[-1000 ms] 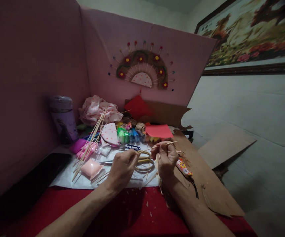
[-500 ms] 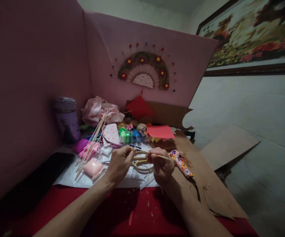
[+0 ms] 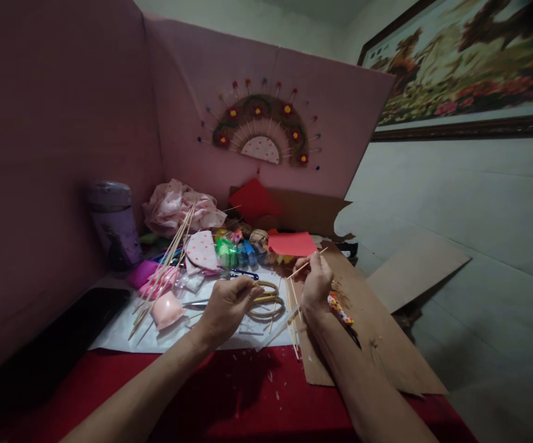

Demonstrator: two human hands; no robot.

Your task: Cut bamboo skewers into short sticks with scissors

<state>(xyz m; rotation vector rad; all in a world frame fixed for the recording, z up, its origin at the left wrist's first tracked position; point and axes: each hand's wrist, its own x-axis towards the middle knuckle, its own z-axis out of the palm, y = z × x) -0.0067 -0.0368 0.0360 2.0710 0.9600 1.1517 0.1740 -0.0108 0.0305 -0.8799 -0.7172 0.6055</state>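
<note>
A thin bamboo skewer [image 3: 300,268] slants through the fingers of my right hand [image 3: 317,286], which is closed on it above the cardboard's left edge. My left hand [image 3: 228,304] is pinched shut beside the scissors [image 3: 271,314]; whatever lies between its fingertips is too small to make out. The scissors lie on white paper [image 3: 114,335], their blades pointing left and partly hidden behind my left hand. Several loose skewers [image 3: 293,320] rest between my hands. A flower-patterned handle [image 3: 339,309] shows just right of my right wrist.
More skewers [image 3: 165,271] lean over pink packets at the left, near a purple tumbler [image 3: 116,227]. Bagged coloured clay [image 3: 236,252], a twine ball [image 3: 258,237] and red sheets [image 3: 292,243] sit behind. Brown cardboard [image 3: 377,332] covers the right side. A decorated half-circle [image 3: 257,112] hangs on the pink board.
My right hand has moved right and up, away from the left, with the skewer now tilted upward. My left hand stays pinched near the scissors. The view has shifted slightly.
</note>
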